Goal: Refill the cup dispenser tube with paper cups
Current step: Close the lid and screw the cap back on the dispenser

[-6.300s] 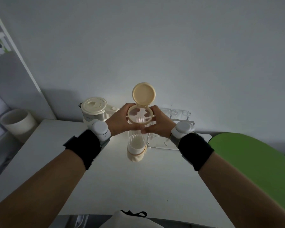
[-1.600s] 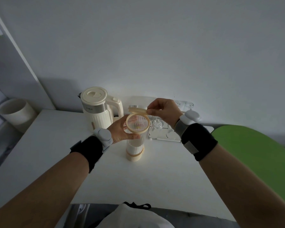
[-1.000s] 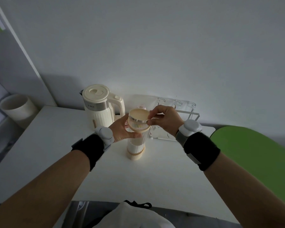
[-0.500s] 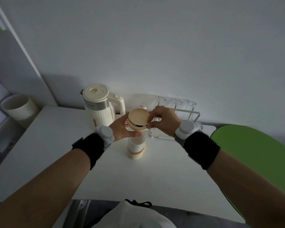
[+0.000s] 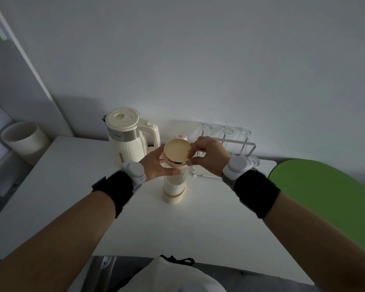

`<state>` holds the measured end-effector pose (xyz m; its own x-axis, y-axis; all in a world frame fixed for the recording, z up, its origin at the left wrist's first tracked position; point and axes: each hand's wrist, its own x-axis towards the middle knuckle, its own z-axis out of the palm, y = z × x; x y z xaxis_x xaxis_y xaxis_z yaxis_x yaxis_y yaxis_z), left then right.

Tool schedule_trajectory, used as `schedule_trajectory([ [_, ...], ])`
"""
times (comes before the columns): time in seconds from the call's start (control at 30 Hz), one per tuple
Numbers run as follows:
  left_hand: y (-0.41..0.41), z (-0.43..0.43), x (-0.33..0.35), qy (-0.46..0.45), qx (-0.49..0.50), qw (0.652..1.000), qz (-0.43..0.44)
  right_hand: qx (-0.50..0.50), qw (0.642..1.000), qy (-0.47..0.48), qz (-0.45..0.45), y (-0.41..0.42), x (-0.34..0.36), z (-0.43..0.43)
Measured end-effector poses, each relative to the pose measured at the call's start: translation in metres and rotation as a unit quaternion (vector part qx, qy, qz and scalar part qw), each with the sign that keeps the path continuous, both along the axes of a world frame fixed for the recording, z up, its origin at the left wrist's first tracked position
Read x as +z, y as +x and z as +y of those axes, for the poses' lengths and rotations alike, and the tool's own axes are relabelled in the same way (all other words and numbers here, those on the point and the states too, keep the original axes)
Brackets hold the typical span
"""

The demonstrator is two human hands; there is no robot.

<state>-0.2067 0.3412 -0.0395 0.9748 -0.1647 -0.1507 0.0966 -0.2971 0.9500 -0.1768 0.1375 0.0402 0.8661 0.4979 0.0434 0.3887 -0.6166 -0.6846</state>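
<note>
The cup dispenser tube (image 5: 174, 186) stands upright on the white table (image 5: 177, 228), just right of the cream kettle (image 5: 128, 137). Its hinged lid (image 5: 176, 151), flipped open 1.6 s ago, now lies almost flat on the tube's top. The left hand (image 5: 156, 165) wraps the tube's upper part; the right hand (image 5: 207, 157) pinches the lid's rim. Refilling looks finished, with only closing left.

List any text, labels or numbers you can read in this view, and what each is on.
No text can be read with confidence.
Kettle: a small dark mark on its metal band, too small and blurred to read.
Cup dispenser tube and its lid: no text visible.
Glass rack: a small red spot, unreadable.
</note>
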Motion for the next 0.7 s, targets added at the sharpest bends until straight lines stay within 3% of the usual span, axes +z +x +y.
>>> schedule_trajectory([
  [0.7, -0.0011, -0.0001, 0.0007, -0.012, -0.004, 1.0, -0.006, 0.002, 0.999, -0.031, -0.011, 0.0047, -0.0068, 0.0007],
])
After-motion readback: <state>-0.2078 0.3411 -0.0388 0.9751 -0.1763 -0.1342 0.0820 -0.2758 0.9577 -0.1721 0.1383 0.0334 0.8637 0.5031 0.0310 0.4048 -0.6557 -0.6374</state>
